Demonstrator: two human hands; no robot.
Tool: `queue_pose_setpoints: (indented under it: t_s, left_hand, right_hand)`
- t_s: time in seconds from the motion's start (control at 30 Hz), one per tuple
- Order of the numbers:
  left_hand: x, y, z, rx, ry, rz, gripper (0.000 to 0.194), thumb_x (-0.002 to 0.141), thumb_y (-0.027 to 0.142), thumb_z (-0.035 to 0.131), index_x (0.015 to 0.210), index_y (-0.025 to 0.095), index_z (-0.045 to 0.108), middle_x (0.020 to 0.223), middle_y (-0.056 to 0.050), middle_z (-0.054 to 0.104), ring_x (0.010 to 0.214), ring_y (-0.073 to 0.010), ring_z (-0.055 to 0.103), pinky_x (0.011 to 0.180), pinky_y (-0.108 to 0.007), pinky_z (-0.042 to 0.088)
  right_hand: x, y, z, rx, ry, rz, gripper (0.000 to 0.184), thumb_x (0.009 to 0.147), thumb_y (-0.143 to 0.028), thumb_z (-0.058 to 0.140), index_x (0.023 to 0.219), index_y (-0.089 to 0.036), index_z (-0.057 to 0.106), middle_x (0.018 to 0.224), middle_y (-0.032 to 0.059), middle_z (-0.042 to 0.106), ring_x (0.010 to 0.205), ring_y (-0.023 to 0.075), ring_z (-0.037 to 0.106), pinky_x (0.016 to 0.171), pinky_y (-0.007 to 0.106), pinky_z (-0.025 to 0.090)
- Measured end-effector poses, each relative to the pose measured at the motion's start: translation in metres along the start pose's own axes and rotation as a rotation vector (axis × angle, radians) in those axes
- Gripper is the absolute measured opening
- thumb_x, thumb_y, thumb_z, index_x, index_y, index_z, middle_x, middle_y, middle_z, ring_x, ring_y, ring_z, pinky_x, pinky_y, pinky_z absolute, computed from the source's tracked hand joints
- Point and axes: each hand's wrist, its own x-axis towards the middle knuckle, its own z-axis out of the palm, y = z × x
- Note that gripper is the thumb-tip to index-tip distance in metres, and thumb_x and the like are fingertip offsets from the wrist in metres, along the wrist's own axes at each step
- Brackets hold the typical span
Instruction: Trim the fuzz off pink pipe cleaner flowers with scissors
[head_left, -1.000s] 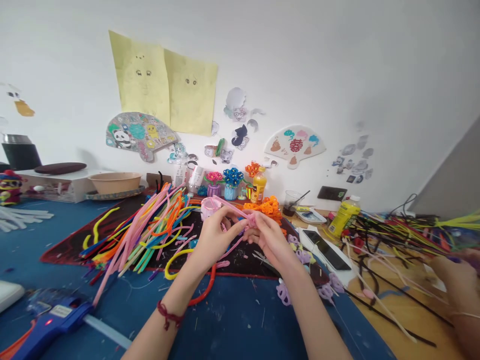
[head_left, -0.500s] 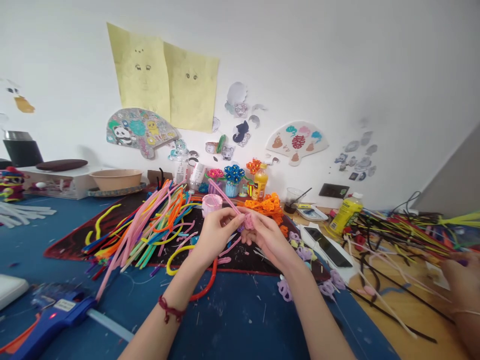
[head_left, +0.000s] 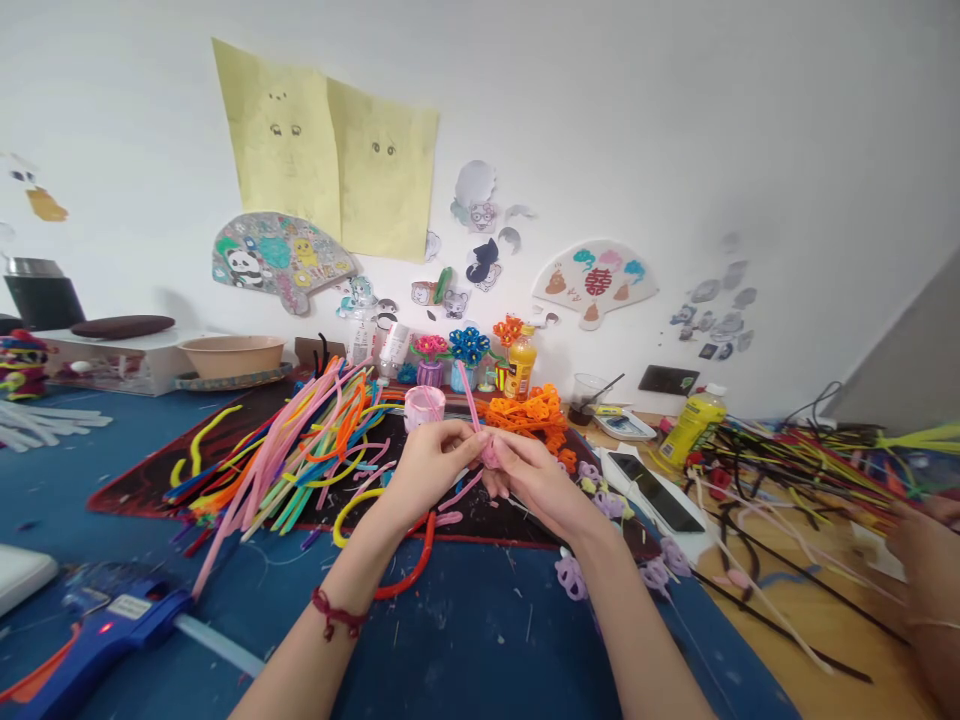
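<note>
Pink pipe cleaner [head_left: 468, 392] stands up from between my hands, its lower part bent into a small bunched shape at the fingertips. My left hand [head_left: 439, 462] pinches it from the left with thumb and fingers closed. From the right, my right hand [head_left: 529, 475] grips the same bunched pink part, the fingers pressed together and curled beneath. The two hands meet over the dark mat [head_left: 487, 528]. Just behind my left hand sits a small pink-and-white cup [head_left: 424, 408]. Behind my right hand lies a pile of orange pipe-cleaner shapes [head_left: 534, 412].
Bundled coloured pipe cleaners [head_left: 285, 450] lie on the left. A blue glue gun [head_left: 112, 635] with a lit red light rests at front left. Purple pipe-cleaner loops [head_left: 572, 577], a phone [head_left: 656, 492] and a yellow bottle [head_left: 694, 425] are on the right, near another person's hand [head_left: 926, 560].
The pink pipe cleaner's free end has swung from leaning far left to nearly upright. My hands have drawn closer together around the bunched part.
</note>
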Motion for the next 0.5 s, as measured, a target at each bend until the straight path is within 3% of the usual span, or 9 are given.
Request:
queue_pose_setpoints:
  t_s: [0.13,0.37,0.5]
  left_hand:
    - [0.0,-0.002,-0.002,0.163,0.008,0.016,0.042,0.079,0.052,0.05,0.058,0.017,0.057,0.052,0.005,0.046,0.052,-0.0091,0.038,0.052,-0.022,0.028]
    - [0.0,-0.007,-0.006,0.515,0.06,-0.004,0.041,0.089,0.045,0.036,0.066,0.02,0.059,0.057,0.003,0.054,0.057,-0.012,0.047,0.055,-0.023,0.031]
    - [-0.002,-0.007,-0.013,0.765,0.109,-0.084,0.049,0.093,0.044,0.024,0.073,0.021,0.061,0.067,-0.004,0.063,0.066,-0.0178,0.057,0.059,-0.026,0.033]
  right_hand:
    - [0.0,0.001,0.0,-0.016,-0.024,-0.011,0.032,0.089,-0.047,0.053,0.086,-0.018,0.064,0.073,-0.0012,0.05,0.056,0.0091,0.048,0.05,0.024,0.034]
    - [-0.001,0.004,-0.006,-0.043,0.003,0.09,0.036,0.088,-0.042,0.058,0.114,-0.019,0.065,0.072,0.0004,0.059,0.063,0.0115,0.053,0.057,0.025,0.04]
    - [0.001,0.004,-0.006,0.105,0.097,0.099,0.037,0.083,-0.034,0.067,0.116,-0.019,0.065,0.088,0.0033,0.067,0.073,0.0124,0.061,0.069,0.026,0.047]
